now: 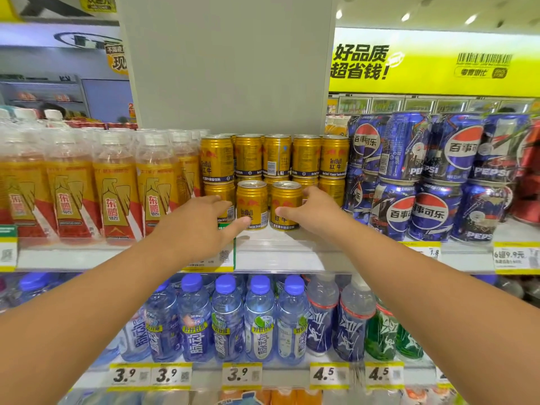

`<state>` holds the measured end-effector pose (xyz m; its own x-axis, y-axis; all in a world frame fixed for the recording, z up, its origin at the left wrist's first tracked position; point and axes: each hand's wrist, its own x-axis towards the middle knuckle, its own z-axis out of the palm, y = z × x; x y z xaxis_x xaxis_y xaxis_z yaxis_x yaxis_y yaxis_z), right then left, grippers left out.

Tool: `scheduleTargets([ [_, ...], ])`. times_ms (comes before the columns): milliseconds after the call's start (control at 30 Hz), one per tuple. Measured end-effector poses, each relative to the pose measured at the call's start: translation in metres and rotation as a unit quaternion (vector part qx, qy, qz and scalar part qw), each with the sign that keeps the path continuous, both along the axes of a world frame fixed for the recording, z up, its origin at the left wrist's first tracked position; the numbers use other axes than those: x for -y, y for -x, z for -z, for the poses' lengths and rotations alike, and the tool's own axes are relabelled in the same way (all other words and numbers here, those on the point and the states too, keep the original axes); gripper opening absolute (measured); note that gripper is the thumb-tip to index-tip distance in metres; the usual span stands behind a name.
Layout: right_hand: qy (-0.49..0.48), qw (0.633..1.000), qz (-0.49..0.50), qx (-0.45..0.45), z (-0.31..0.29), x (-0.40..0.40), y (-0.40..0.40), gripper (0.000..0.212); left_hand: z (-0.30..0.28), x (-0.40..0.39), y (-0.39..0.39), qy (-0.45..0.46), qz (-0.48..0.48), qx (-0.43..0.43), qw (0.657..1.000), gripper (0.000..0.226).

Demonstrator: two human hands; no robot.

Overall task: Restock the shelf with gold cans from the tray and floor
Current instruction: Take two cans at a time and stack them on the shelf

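Two gold cans stand side by side at the front of the upper shelf, ahead of stacked rows of gold cans. My left hand wraps the left front gold can, its thumb on the can's lower front and its fingers along the left side. My right hand holds the right front gold can, with the thumb across its front and the fingers round its right side. Both cans rest upright on the shelf. No tray or floor is in view.
Orange drink bottles crowd the shelf to the left of the cans. Blue Pepsi cans are stacked two high on the right. Water bottles fill the shelf below, behind price tags. A white panel rises behind the gold cans.
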<state>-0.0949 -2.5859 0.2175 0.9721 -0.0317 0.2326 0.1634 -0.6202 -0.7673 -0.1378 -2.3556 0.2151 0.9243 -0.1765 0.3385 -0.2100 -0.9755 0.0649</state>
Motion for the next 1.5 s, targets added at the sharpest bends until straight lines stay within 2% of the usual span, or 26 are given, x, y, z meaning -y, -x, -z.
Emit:
scheduleTargets([
  [400,0.049,0.997,0.063,0.025,0.003,-0.017,-0.013,0.056,0.005,-0.002,0.005,0.017,0.033,-0.003,0.999,0.081],
  [533,0.046,0.996,0.07,0.027,0.003,-0.022,-0.021,0.05,0.006,-0.002,0.002,0.021,0.04,-0.009,0.999,0.087],
  [767,0.046,0.997,0.067,0.014,-0.001,-0.021,-0.021,0.053,0.007,-0.002,-0.004,0.02,0.037,-0.009,0.999,0.089],
  [833,0.035,0.994,0.081,0.066,-0.007,-0.023,-0.011,0.056,0.007,-0.003,-0.006,0.027,0.035,-0.01,0.999,0.09],
  [933,0.085,0.98,0.073,0.167,-0.018,-0.034,0.002,0.058,0.006,-0.003,-0.007,0.027,0.038,-0.007,0.999,0.09],
  [1033,0.129,0.985,0.039,0.109,-0.024,-0.053,0.014,0.053,0.006,-0.002,-0.006,0.023,0.038,-0.006,0.999,0.089],
  [1133,0.152,0.986,0.051,0.051,-0.018,-0.069,0.01,0.038,0.007,-0.002,-0.006,0.017,0.039,-0.004,0.999,0.088],
  [1200,0.155,0.985,0.064,0.03,-0.011,-0.077,0.002,0.038,0.008,-0.003,-0.007,0.02,0.039,-0.004,0.999,0.09],
  [1400,0.151,0.981,0.11,0.06,-0.001,-0.087,-0.013,0.038,0.012,-0.005,-0.005,0.022,0.044,0.009,0.999,0.09],
  [1500,0.137,0.981,0.127,0.058,0.0,-0.091,-0.02,0.031,0.014,-0.007,-0.005,0.023,0.044,0.016,0.999,0.088],
])
